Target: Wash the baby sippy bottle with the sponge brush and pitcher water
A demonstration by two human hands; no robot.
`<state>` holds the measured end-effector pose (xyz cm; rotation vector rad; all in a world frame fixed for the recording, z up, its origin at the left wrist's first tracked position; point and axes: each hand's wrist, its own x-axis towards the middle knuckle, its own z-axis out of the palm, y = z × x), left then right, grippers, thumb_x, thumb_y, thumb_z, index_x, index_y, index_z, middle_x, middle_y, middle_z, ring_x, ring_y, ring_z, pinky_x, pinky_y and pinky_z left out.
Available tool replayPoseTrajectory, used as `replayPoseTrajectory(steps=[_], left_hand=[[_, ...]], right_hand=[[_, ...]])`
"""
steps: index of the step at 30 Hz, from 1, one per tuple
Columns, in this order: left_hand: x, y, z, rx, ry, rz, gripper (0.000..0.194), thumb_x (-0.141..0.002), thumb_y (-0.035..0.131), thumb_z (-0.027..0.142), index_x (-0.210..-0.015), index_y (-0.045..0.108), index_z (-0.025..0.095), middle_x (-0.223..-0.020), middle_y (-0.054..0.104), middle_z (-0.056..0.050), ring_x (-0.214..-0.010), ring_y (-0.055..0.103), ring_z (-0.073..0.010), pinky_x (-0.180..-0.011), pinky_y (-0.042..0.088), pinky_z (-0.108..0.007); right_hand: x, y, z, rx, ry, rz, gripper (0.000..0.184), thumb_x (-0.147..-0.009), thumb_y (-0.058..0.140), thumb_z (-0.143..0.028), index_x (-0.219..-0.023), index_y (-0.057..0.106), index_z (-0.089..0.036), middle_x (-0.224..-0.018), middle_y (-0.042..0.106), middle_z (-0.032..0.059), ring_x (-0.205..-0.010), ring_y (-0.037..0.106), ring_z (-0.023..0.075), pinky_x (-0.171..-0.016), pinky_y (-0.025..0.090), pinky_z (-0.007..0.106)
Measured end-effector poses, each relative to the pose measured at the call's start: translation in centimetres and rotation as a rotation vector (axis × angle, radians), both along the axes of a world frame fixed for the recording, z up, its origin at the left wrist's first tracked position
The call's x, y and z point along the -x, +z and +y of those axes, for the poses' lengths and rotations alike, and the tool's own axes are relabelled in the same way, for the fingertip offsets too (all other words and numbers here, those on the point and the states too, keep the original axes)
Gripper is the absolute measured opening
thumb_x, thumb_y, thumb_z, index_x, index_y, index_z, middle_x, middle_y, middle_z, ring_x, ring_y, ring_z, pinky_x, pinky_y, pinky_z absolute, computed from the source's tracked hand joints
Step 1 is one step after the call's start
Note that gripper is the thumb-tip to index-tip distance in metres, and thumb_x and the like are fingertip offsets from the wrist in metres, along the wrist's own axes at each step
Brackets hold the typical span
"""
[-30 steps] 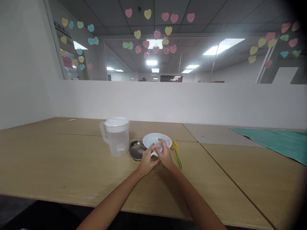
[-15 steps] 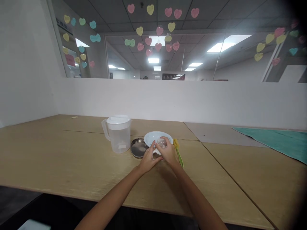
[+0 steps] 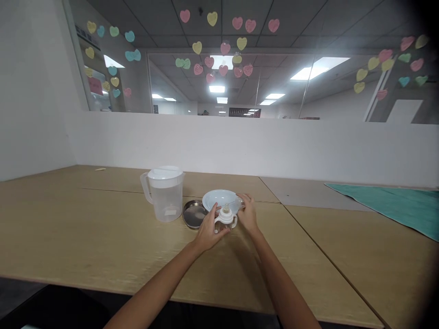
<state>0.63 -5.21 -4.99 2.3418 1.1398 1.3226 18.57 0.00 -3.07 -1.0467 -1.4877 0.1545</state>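
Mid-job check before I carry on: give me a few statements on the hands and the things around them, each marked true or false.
1. The left hand holds the bottle in front of the pale dish. True.
2. The right hand holds the clear cap. True.
3. The clear cap is fitted over the bottle's top. False: it is off to the side, and the teat is uncovered.
4. The pitcher has its white lid on. True.
5. The right hand grips the pitcher's handle. False: neither hand touches the pitcher.
6. The metal tin sits between the pitcher and the pale dish in this view. True.
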Motion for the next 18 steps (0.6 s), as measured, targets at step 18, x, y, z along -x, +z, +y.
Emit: replayPoseTrajectory(steps=[18], left_hand=[[0.2, -0.1, 0.0, -0.016, 0.022, 0.042, 0.075, -0.08, 0.056, 0.039, -0.14, 0.016, 0.017, -0.128, 0.047, -0.014, -0.116, 0.046, -0.025, -0.099, 0.037, -0.042]], right_hand=[[0.3, -0.3, -0.2, 0.089, 0.139, 0.012, 0.031, -0.085, 0.036, -0.029, -0.101, 0.06, -0.018, -0.094, 0.063, 0.0077, -0.09, 0.058, 0.0198, -0.082, 0.044, 0.034]])
